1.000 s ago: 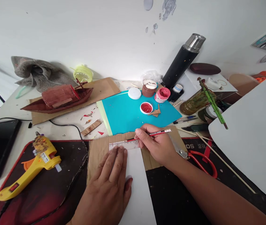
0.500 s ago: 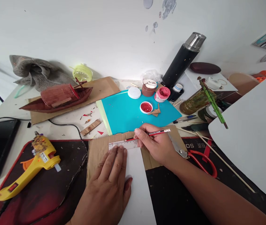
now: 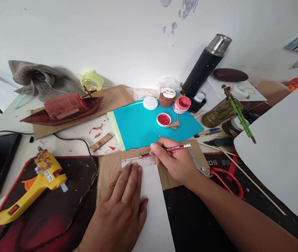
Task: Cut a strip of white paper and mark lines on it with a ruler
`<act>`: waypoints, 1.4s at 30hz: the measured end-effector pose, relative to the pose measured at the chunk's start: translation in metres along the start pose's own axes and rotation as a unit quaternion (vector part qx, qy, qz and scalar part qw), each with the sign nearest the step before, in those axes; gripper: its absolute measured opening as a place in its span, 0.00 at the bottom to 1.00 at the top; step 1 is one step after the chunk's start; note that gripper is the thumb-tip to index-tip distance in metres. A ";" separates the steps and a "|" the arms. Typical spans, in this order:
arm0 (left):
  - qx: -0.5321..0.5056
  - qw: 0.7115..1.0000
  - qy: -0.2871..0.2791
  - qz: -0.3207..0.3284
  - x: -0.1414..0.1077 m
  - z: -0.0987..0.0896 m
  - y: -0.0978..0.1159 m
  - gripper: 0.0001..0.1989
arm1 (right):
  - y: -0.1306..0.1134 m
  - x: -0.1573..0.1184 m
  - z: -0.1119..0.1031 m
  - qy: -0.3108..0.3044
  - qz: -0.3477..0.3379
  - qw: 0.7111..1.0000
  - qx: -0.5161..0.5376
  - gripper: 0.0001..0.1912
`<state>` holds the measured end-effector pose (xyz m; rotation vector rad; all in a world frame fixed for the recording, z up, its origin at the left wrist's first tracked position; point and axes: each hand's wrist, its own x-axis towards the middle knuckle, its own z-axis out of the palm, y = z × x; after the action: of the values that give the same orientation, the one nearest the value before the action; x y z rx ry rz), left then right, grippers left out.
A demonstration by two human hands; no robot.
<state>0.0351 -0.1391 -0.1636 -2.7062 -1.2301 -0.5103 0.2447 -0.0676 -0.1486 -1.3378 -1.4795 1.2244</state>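
My left hand (image 3: 122, 199) lies flat, fingers stretched out, with its fingertips pressing on a clear ruler (image 3: 145, 161). The ruler lies across the top of a white paper strip (image 3: 154, 206), over a piece of brown cardboard (image 3: 110, 166). My right hand (image 3: 172, 161) is closed round a red and black pencil (image 3: 177, 147). The pencil is tilted low, its tip just above the ruler's upper edge near the middle; whether it touches the cardboard I cannot tell. Part of the ruler's right end is hidden by my right hand.
A yellow glue gun (image 3: 37, 189) lies at left on a dark mat (image 3: 72, 168). Red-handled scissors (image 3: 227, 183) are right of my wrist. Behind are a brown model boat (image 3: 64, 110), blue paper (image 3: 138, 126), open paint pots (image 3: 182, 105) and a black flask (image 3: 202, 70).
Almost nothing differs. The view has shifted very slightly, while both hands, the ruler and the pencil keep their places.
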 end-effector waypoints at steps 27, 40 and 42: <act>0.000 1.000 -0.003 0.000 -0.001 0.001 -0.001 0.32 | -0.002 0.001 0.000 0.001 -0.009 1.000 -0.006 0.21; -0.001 1.000 -0.009 -0.008 -0.001 0.001 0.000 0.37 | -0.002 0.000 0.000 0.002 0.000 1.000 0.003 0.22; -0.002 1.000 -0.007 -0.007 -0.001 0.001 0.000 0.36 | -0.002 0.000 0.000 0.002 0.002 1.000 0.001 0.22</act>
<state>0.0347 -0.1398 -0.1647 -2.7106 -1.2542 -0.4955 0.2437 -0.0677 -0.1463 -1.3414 -1.4725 1.2254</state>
